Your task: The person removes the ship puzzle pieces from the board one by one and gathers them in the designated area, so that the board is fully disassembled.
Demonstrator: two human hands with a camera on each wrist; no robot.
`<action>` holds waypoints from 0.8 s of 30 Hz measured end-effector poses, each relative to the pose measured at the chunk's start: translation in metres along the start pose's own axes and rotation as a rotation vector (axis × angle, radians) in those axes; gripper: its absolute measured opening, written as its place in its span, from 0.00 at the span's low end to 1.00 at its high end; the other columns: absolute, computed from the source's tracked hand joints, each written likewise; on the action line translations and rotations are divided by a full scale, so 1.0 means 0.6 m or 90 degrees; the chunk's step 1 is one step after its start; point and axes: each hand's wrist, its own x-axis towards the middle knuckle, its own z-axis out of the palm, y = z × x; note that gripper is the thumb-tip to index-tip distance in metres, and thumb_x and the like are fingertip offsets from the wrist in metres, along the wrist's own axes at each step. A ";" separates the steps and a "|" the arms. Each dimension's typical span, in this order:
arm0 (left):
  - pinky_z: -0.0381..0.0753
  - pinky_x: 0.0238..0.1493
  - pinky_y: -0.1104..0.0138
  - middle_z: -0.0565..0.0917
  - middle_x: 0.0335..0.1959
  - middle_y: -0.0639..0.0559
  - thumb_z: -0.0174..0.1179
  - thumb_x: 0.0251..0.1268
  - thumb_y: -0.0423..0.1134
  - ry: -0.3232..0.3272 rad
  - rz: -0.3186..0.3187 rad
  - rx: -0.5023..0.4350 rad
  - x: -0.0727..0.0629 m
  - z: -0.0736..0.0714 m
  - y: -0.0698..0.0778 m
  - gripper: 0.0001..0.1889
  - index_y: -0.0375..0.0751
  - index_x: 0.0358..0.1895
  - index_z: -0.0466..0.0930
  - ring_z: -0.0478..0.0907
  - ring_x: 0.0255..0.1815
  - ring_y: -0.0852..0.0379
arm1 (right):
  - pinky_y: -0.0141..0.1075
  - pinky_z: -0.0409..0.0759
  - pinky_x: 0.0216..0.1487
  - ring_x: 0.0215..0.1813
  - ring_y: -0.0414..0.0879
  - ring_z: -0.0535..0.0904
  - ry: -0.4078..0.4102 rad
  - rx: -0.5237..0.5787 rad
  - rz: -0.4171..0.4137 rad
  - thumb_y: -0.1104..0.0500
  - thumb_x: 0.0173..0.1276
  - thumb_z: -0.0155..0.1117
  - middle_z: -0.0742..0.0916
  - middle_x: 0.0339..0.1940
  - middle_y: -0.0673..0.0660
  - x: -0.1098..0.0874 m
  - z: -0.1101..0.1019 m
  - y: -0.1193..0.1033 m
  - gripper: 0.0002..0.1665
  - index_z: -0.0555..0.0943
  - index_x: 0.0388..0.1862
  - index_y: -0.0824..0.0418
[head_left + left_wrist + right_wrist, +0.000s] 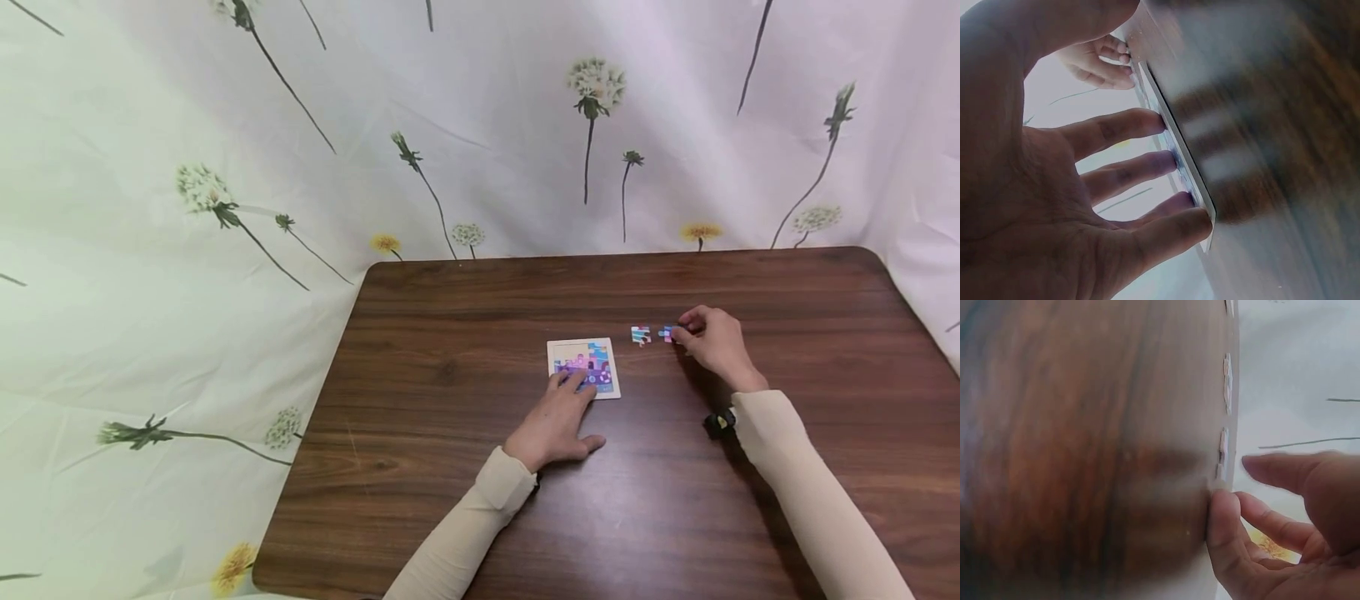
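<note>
A small square puzzle board [617,379] with a pale frame lies on the table, partly filled with purple, pink and blue pieces. My left hand [553,423] rests its spread fingertips on the board's near left part, thumb out to the side. In the left wrist view those fingers [1125,178] reach over the board's edge [1175,140]. Right of the board lies a loose puzzle piece [641,335]. Beside it is another puzzle piece [666,333], touched at its right end by my right hand [716,343]. The right wrist view shows thumb and fingertip apart.
The brown wood-grain table [420,467] has rounded corners. A white curtain [487,125] printed with dandelions hangs behind it and along the left side. A dark wrist camera [720,423] sits by the right cuff.
</note>
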 end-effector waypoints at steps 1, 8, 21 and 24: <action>0.63 0.82 0.52 0.69 0.79 0.43 0.70 0.64 0.59 -0.002 0.002 0.004 0.001 0.001 0.000 0.37 0.42 0.71 0.74 0.63 0.81 0.41 | 0.33 0.78 0.35 0.29 0.44 0.85 0.007 -0.003 -0.003 0.60 0.72 0.68 0.88 0.41 0.72 -0.001 -0.001 -0.001 0.15 0.82 0.48 0.73; 0.59 0.83 0.52 0.71 0.77 0.44 0.69 0.64 0.61 -0.006 0.007 0.022 0.004 0.002 -0.001 0.38 0.42 0.71 0.74 0.64 0.82 0.49 | 0.36 0.76 0.41 0.40 0.61 0.84 0.077 -0.006 -0.053 0.61 0.73 0.67 0.85 0.40 0.70 -0.004 0.001 -0.013 0.13 0.83 0.47 0.72; 0.59 0.82 0.51 0.76 0.72 0.46 0.69 0.63 0.61 0.013 0.018 0.035 0.013 -0.002 -0.004 0.37 0.42 0.69 0.75 0.67 0.80 0.51 | 0.49 0.87 0.45 0.43 0.55 0.86 0.014 0.039 -0.174 0.65 0.73 0.67 0.89 0.40 0.63 0.006 0.050 -0.080 0.05 0.85 0.45 0.66; 0.60 0.82 0.51 0.77 0.71 0.46 0.69 0.63 0.61 0.013 0.022 0.041 0.012 0.002 -0.003 0.37 0.42 0.69 0.75 0.68 0.79 0.51 | 0.54 0.87 0.46 0.45 0.57 0.87 -0.017 0.045 -0.181 0.66 0.74 0.66 0.89 0.42 0.64 0.003 0.064 -0.087 0.06 0.85 0.45 0.66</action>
